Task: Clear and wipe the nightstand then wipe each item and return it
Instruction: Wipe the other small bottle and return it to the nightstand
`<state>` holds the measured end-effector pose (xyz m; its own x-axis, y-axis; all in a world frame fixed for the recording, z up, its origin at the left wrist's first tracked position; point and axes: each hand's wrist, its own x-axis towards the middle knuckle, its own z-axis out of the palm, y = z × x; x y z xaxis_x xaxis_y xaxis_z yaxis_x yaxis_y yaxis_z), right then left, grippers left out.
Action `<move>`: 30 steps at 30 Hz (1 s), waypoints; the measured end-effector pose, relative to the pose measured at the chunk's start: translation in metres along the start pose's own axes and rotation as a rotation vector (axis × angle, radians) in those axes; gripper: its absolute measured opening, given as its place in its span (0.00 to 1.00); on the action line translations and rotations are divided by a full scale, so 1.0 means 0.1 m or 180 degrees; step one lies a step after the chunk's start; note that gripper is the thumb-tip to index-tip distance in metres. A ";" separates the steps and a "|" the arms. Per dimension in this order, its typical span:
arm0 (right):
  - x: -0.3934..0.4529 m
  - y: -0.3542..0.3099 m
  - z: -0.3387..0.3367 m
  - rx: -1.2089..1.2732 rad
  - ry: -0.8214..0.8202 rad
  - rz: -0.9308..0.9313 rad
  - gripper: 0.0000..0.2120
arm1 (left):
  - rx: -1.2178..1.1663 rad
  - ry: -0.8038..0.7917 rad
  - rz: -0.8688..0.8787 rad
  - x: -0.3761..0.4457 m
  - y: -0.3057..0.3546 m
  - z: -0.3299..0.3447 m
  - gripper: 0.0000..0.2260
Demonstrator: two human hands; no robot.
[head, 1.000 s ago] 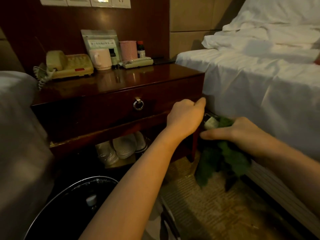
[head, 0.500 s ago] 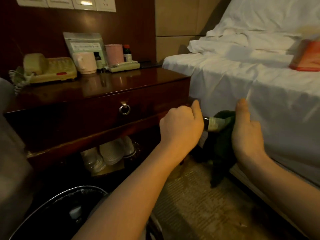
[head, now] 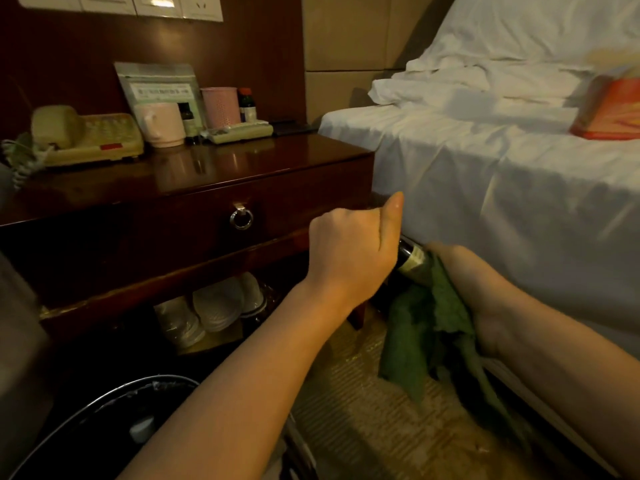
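Note:
My left hand [head: 353,254] grips one end of a small dark bottle [head: 410,259] with a pale label, held low between the nightstand and the bed. My right hand [head: 481,289] holds a green cloth [head: 422,327] against the bottle's other end; the cloth hangs down toward the floor. The dark wooden nightstand [head: 194,188] carries a beige telephone [head: 86,138], a pink mug [head: 161,124], a pink cup [head: 221,107], small dark bottles [head: 247,105], a remote [head: 240,131] and a leaning packet [head: 156,84] along its back edge.
A bed with a white sheet [head: 502,174] stands right of the nightstand, an orange box [head: 609,112] lying on it. White slippers [head: 211,310] sit on the nightstand's lower shelf. A black bin [head: 104,427] stands at bottom left. Patterned carpet [head: 381,410] covers the floor.
The view has drawn closer. My right hand has turned and come down over the cloth onto the bottle. My left hand still holds the bottle at about the same place.

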<state>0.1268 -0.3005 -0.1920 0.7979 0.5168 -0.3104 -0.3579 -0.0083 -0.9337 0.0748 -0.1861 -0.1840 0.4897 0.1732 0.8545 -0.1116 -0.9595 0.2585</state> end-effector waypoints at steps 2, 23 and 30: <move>-0.07 0.01 0.00 -0.0190 0.0354 -0.0524 0.08 | -0.0129 -0.0551 -0.0813 0.07 0.08 0.00 0.24; -0.15 -0.10 0.11 -0.0283 0.1022 -0.1716 0.24 | -0.2886 -0.0492 -0.2255 0.07 0.20 -0.13 0.21; -0.15 -0.10 0.04 -0.0600 0.0672 -0.1910 0.20 | -0.3750 -0.0736 -0.2583 0.06 0.18 -0.12 0.12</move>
<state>0.1168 -0.3045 -0.1773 0.9171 0.2997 0.2629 0.2540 0.0691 -0.9647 0.0650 -0.1999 -0.1683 0.8760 0.4216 0.2341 -0.3179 0.1397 0.9378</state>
